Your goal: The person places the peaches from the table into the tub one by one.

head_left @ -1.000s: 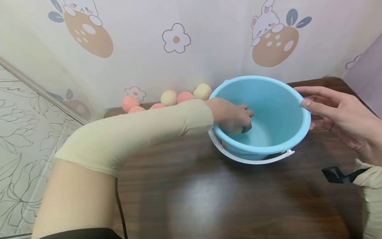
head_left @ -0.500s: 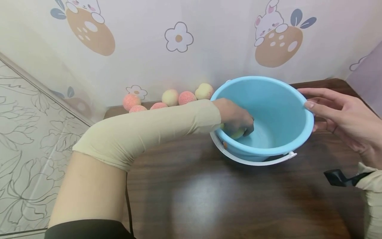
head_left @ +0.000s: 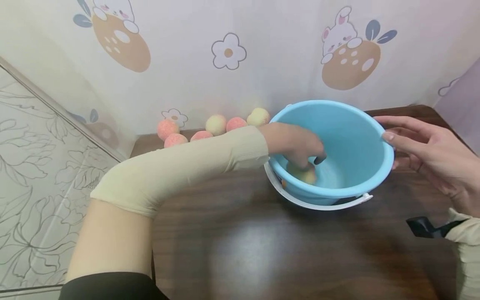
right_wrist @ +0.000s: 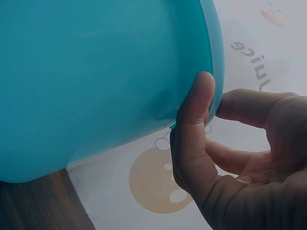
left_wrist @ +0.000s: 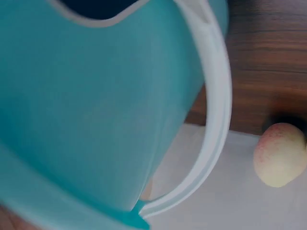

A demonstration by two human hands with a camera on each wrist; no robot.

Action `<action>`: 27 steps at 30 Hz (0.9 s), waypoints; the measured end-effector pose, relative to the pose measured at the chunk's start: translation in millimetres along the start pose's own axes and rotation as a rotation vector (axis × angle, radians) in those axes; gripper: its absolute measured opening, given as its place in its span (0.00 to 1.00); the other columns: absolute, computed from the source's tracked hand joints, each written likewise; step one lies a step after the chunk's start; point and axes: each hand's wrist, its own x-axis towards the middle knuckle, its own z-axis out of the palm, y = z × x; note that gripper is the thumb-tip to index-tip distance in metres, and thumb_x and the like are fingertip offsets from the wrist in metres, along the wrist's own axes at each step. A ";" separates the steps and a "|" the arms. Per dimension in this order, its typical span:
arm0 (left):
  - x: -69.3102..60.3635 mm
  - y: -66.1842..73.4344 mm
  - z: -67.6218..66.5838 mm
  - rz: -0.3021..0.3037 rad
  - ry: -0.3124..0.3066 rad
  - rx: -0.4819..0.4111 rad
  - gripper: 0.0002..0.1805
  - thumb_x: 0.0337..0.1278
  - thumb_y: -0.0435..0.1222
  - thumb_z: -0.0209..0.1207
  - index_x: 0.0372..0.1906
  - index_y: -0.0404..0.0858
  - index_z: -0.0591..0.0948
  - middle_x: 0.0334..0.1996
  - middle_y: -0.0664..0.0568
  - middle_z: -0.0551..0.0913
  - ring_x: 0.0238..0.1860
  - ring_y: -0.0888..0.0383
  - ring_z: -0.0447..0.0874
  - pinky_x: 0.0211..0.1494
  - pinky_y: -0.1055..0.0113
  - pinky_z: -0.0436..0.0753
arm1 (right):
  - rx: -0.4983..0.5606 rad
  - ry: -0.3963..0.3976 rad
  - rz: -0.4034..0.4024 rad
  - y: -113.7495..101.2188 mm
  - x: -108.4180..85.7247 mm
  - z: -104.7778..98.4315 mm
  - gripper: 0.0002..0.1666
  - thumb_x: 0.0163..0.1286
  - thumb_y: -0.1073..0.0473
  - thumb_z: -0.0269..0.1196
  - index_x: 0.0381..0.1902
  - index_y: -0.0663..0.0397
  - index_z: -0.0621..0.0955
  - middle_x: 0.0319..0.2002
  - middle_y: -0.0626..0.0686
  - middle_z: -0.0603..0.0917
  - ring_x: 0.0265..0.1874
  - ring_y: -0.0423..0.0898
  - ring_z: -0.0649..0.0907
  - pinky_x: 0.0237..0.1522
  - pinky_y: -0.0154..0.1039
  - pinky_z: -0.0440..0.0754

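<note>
So the blue bucket (head_left: pixel 354 143) was the main thing on the dark wood table (head_left: pixel 255 254), standing upright with its white handle (head_left: pixel 322 207) hanging down at the near side. The left hand (head_left: pixel 294 143) was in over the bucket's left rim, fingers bent downward and kinda loosely spread, right at a yellowish peach (head_left: pixel 309 177) low inside the bucket near its left wall. Honestly couldn't tell if those fingers actually had hold of it or were just touching, since the hand covered part of the fruit and the left wrist view only got the bucket's outside.

The right hand (head_left: pixel 435 143) was easier: thumb and fingers pinched the bucket's right rim, gap closed down to just the plastic. Beyond the left arm, off to the bucket's left, sat a bunch of pink and yellow peaches (head_left: pixel 216 125), at least six showing. Behind the bucket was a pale backdrop (head_left: pixel 273 71) with bunnies and flowers printed on it.
</note>
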 end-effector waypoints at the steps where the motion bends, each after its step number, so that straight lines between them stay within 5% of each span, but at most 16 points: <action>1: 2.4 -0.5 -0.9 -0.019 -0.001 0.017 0.21 0.76 0.44 0.50 0.68 0.50 0.77 0.63 0.56 0.81 0.56 0.60 0.72 0.65 0.66 0.74 | -0.019 0.004 0.005 -0.2 -0.2 0.2 0.29 0.79 0.66 0.58 0.74 0.45 0.73 0.54 0.38 0.87 0.35 0.44 0.92 0.30 0.44 0.90; 5: -3.2 -2.0 -3.1 -0.048 0.070 0.057 0.21 0.77 0.46 0.51 0.68 0.50 0.78 0.63 0.56 0.82 0.55 0.60 0.75 0.66 0.65 0.76 | -0.006 0.010 0.028 -0.6 -0.6 1.0 0.29 0.78 0.66 0.59 0.73 0.44 0.73 0.54 0.38 0.87 0.34 0.45 0.92 0.30 0.43 0.90; 15: -35.2 -4.8 -12.6 -0.062 0.380 0.189 0.16 0.77 0.47 0.48 0.60 0.52 0.80 0.52 0.58 0.82 0.57 0.55 0.78 0.58 0.59 0.78 | -0.014 0.019 -0.007 1.0 0.1 2.1 0.29 0.78 0.67 0.59 0.73 0.46 0.73 0.55 0.39 0.86 0.35 0.44 0.92 0.29 0.45 0.90; 27: -73.5 -30.7 -23.1 -0.175 0.620 0.067 0.18 0.77 0.47 0.50 0.59 0.47 0.82 0.53 0.53 0.83 0.58 0.53 0.78 0.62 0.60 0.77 | 0.022 0.017 0.018 -2.6 -0.6 2.7 0.28 0.78 0.66 0.59 0.73 0.45 0.73 0.53 0.40 0.87 0.34 0.45 0.93 0.29 0.45 0.90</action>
